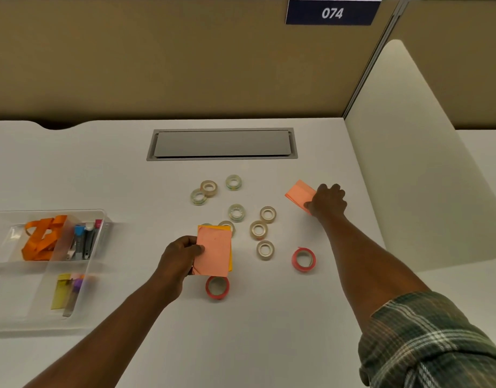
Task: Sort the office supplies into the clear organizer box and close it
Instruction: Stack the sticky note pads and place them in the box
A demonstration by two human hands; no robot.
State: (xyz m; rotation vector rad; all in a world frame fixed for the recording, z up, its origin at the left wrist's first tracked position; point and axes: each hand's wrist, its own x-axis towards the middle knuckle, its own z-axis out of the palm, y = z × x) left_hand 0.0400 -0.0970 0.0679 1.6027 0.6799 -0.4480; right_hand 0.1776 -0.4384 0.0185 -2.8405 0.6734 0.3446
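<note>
Both hands (pixel 182 254) (pixel 328 201) grip pads — pink sticky notes (pixel 213 252) (orange beneath).

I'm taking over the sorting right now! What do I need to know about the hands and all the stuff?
The left hand holds a stack of sticky notes.
The right hand grips a pink pad at the far right of the desk.
Done: the orange ribbon and pens are in separate compartments of the open organizer box.
Left: put in both lots of notes, the clear tape rolls and the two red tape rolls lying on the desk, then close the box.
</note>
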